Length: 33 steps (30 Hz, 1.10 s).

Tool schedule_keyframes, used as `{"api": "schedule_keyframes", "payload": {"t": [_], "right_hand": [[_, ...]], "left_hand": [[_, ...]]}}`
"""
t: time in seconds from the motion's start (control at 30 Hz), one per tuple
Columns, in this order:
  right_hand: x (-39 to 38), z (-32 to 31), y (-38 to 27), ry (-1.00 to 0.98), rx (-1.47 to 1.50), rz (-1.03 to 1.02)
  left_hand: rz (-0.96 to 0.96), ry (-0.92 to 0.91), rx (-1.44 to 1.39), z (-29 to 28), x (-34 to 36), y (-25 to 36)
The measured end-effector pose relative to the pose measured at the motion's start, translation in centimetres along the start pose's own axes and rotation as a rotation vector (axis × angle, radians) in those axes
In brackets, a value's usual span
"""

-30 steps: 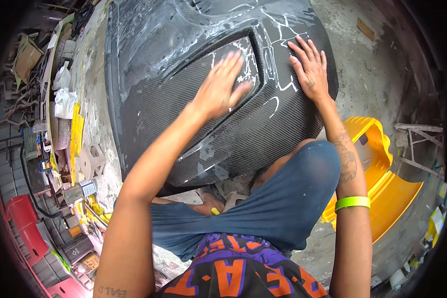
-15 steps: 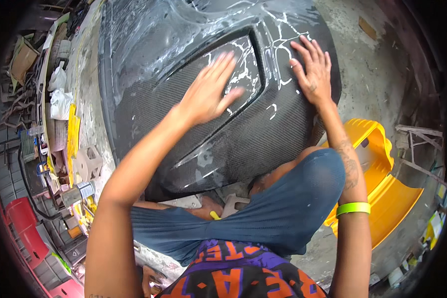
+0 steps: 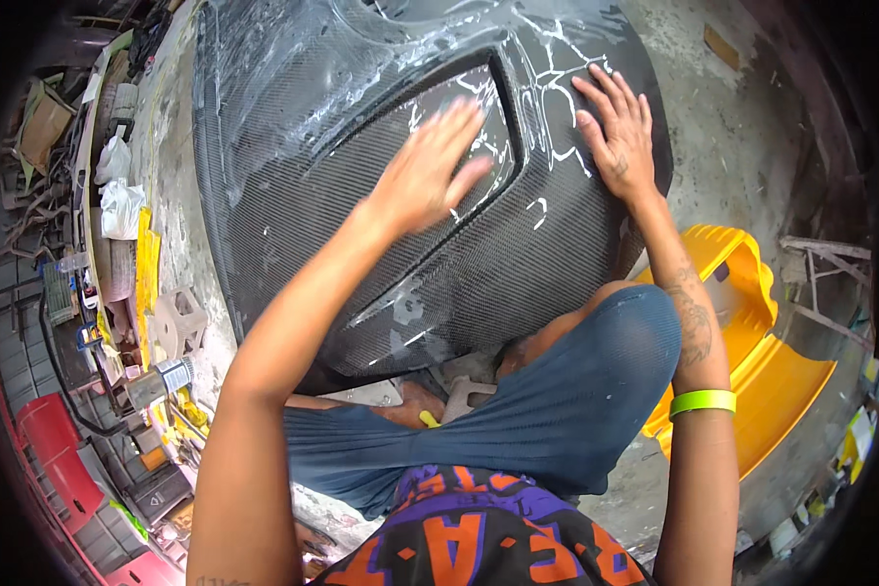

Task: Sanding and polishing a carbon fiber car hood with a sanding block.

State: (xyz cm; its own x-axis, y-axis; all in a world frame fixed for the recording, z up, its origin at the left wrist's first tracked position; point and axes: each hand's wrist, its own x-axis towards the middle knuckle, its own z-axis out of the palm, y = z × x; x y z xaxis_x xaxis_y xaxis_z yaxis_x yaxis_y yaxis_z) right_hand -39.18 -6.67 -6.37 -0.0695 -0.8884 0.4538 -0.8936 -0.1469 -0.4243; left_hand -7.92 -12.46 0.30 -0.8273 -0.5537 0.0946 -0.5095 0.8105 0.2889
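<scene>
A large dark car hood point(image 3: 488, 283) with a carbon-fibre weave lies in front of me, wet-looking in places. White, web-like streaks mark its recessed section and far right part. My left hand point(image 3: 430, 171), its fingers stretched out and slightly blurred, is over the angular recess and holds nothing. Whether its palm touches the surface I cannot tell. My right hand point(image 3: 617, 137) rests with spread fingers on the hood's right side, near the white streaks.
Yellow curved panels point(image 3: 752, 371) lie on the concrete floor at my right, near a pale metal stand point(image 3: 820, 269). To the left are a hollow concrete block point(image 3: 179, 322), a can point(image 3: 166, 381), white plastic bags point(image 3: 121, 208) and red panels point(image 3: 57, 454). My bent legs are against the near edge.
My left hand has moved slightly right over the recess. My right hand stays in nearly the same spot on the hood, while the view has shifted a little.
</scene>
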Motion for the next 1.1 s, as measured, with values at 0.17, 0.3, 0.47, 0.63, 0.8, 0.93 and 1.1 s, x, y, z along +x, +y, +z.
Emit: {"api": "schedule_keyframes", "payload": {"t": [0.17,0.3,0.47,0.63,0.8,0.93,1.1], "right_hand": [[0.3,0.0,-0.1,-0.001,0.005,0.016],[0.2,0.1,-0.1,-0.003,-0.001,0.005],[0.1,0.3,0.0,-0.009,-0.021,0.012],[0.4,0.3,-0.1,-0.051,-0.046,0.065],[0.3,0.3,-0.2,-0.046,-0.053,0.046],[0.3,0.3,-0.2,-0.04,-0.04,0.038],[0.2,0.3,-0.4,-0.025,-0.045,0.022]], "left_hand": [[-0.139,-0.071,-0.09,-0.7,-10.3,2.0],[-0.196,0.059,-0.137,0.4,-15.9,5.2],[-0.232,0.375,-0.224,0.6,-18.4,8.2],[-0.534,0.64,-0.484,1.1,-12.0,9.4],[-0.362,0.658,-0.07,5.4,-0.7,12.2],[-0.48,0.571,-0.266,6.5,1.9,13.0],[-0.392,0.588,-0.36,5.5,0.7,12.6]]}}
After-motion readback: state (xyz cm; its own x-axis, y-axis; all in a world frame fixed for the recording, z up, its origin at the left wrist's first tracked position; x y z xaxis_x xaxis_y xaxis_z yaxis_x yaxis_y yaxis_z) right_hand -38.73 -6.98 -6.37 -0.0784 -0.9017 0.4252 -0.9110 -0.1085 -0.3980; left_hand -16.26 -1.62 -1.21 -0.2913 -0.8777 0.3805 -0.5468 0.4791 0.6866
